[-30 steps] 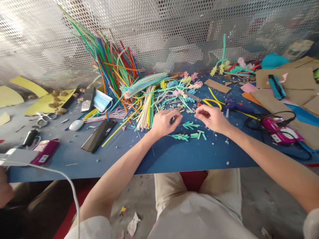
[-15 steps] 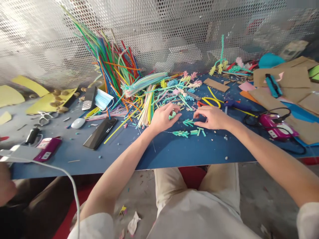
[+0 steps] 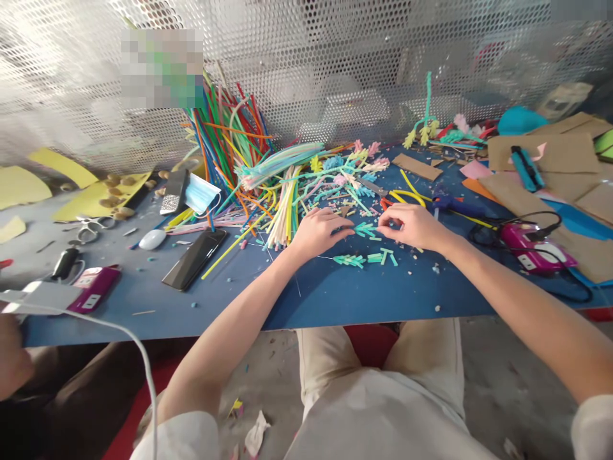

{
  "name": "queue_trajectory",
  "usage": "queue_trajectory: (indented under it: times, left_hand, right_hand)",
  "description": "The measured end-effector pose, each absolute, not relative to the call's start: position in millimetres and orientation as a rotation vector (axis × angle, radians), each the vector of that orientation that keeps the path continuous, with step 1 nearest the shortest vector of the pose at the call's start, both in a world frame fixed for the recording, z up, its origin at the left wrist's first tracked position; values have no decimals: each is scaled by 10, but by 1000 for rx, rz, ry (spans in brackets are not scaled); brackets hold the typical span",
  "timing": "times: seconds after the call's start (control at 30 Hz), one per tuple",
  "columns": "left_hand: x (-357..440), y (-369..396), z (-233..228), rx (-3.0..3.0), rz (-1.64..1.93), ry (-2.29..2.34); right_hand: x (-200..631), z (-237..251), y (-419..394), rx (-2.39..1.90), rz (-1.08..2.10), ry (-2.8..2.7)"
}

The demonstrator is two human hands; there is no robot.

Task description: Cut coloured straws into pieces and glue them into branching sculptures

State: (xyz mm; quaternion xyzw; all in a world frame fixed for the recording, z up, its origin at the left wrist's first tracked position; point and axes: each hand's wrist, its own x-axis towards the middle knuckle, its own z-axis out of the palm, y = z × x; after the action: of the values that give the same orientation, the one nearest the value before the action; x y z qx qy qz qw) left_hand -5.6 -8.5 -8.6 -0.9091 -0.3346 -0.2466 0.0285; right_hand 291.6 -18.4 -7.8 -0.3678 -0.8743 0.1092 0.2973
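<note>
Between my two hands, a small leaf-like sprig of teal-green pipe-cleaner pieces (image 3: 364, 229) lies low over the blue table. My left hand (image 3: 322, 232) is palm down, its thumb and fingertips closed at the sprig's left end; the inside of the palm is hidden. From the other side my right hand (image 3: 410, 227) pinches at the sprig's right end with thumb and forefinger. Just below lies a second green sprig (image 3: 348, 260) with a thin wire running left from it. Short cut green pieces (image 3: 383, 257) lie beside that sprig.
Behind my hands are bundled pipe cleaners (image 3: 282, 163) and finished coloured sprigs. Orange-and-yellow-handled pliers (image 3: 407, 195) and a blue glue gun (image 3: 454, 203) lie to the right. A black phone (image 3: 194, 260) and a white mouse (image 3: 152, 239) lie left. Another person's hand (image 3: 14, 358) shows far left.
My left hand has turned palm down and moved right to the upper sprig; the green pieces seen in it are now hidden. My right hand's fingers have closed towards the sprig.
</note>
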Motion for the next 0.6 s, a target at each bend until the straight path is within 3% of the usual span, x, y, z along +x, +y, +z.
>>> queue_trajectory:
  times: [0.4, 0.6]
  left_hand:
    - [-52, -137, -45, -2656, -1011, -884]
    - [-52, -154, -30, -2644, -1019, -865]
  right_hand:
    - [2823, -17, -265, -979, 290, -2150]
    - [2767, -51, -295, -1045, 442, -2017]
